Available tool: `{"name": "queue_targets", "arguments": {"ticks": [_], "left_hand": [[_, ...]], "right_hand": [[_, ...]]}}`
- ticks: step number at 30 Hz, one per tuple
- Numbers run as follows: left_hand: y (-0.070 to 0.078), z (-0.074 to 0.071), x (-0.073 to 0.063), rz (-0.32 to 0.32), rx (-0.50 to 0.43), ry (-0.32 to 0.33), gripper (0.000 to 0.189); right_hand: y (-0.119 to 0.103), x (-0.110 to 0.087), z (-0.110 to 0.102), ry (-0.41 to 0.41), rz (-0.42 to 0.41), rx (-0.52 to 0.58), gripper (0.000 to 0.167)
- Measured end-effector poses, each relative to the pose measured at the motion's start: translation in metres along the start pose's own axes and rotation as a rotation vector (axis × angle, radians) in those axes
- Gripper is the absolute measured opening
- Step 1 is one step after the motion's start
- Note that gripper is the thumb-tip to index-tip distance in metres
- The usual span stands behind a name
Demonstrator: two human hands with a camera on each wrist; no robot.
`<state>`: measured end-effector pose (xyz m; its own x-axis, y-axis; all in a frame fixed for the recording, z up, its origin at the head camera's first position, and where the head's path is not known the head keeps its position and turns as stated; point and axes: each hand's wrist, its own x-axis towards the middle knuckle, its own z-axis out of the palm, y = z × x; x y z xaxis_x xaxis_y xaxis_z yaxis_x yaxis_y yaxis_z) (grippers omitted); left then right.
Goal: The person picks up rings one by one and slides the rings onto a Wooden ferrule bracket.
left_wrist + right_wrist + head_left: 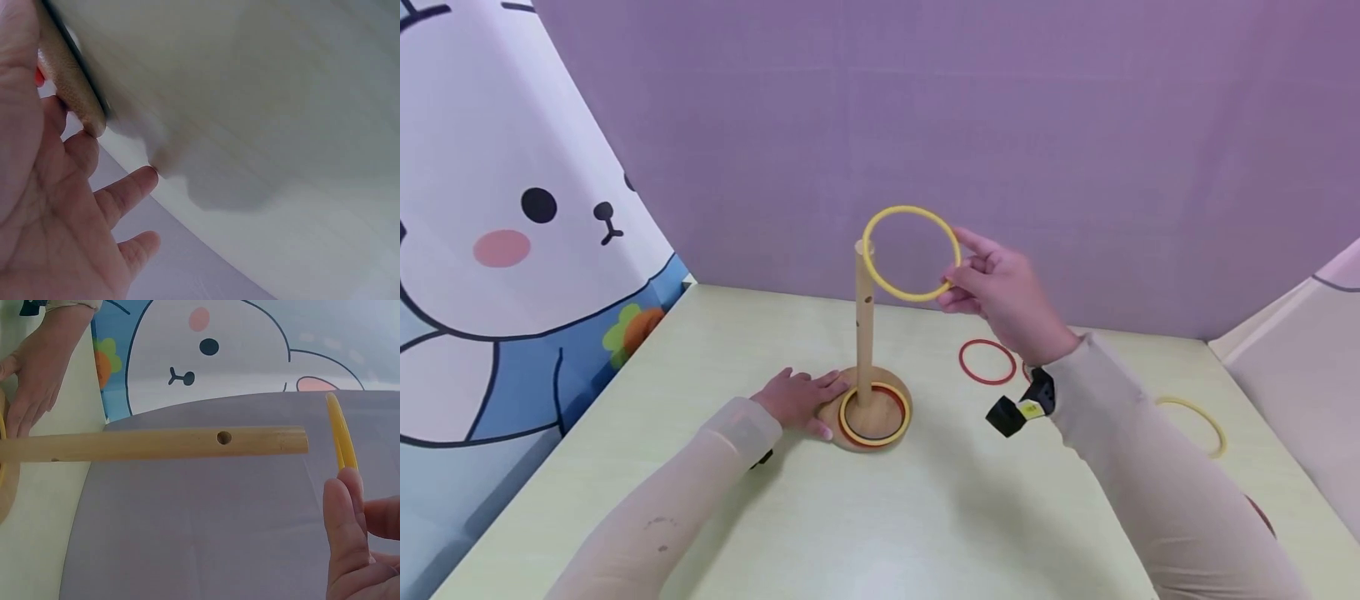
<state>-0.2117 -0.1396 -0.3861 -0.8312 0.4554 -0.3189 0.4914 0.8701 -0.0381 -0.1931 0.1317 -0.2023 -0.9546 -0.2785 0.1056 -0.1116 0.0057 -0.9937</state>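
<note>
A yellow ring (912,297) is pinched between the thumb and fingers of my right hand (996,283). In the head view the ring's left side overlaps the top of the wooden post (865,333); the right wrist view shows this ring (340,431) edge-on, just past the post's end. The post stands upright on a round wooden base (898,375). Around its foot lie a yellow ring (907,421) and a red one, stacked on the base. My left hand (793,400) rests at the base's left edge, fingers spread; the left wrist view shows fingertips at the rim (81,106).
On the table (865,533), a red ring (987,382) lies right of the post, with part of another showing beside the right wrist. A yellow ring (1213,429) lies farther right. A purple cloth (1037,150) hangs behind, and a cartoon-printed cloth (512,333) at the left.
</note>
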Motion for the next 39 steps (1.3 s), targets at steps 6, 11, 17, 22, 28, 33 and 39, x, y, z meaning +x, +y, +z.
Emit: {"name": "queue_targets", "arguments": {"ticks": [6, 11, 17, 22, 28, 33, 39], "left_hand": [[0.000, -0.001, 0.000, -0.004, 0.005, -0.006, 0.086], [0.000, -0.002, 0.000, -0.004, 0.009, -0.012, 0.086], [0.001, -0.004, -0.002, 0.002, 0.000, -0.006, 0.085], [0.002, -0.004, -0.004, 0.005, -0.007, 0.000, 0.085], [0.002, -0.004, -0.004, 0.009, -0.017, -0.004, 0.085], [0.002, -0.004, -0.003, 0.005, -0.019, -0.008, 0.085], [0.000, -0.004, -0.002, 0.001, -0.027, -0.008, 0.085]], "right_hand": [[0.002, 0.002, 0.008, 0.003, -0.010, -0.007, 0.059], [0.005, 0.004, 0.013, -0.011, -0.007, -0.010, 0.059], [0.009, 0.007, 0.016, -0.019, 0.000, -0.009, 0.059], [0.011, 0.008, 0.019, -0.023, 0.010, -0.013, 0.059], [0.013, 0.010, 0.020, -0.037, 0.033, -0.035, 0.059], [0.014, 0.009, 0.019, -0.077, 0.076, -0.037, 0.058], [0.017, 0.008, 0.015, -0.138, 0.137, -0.105, 0.055]]}}
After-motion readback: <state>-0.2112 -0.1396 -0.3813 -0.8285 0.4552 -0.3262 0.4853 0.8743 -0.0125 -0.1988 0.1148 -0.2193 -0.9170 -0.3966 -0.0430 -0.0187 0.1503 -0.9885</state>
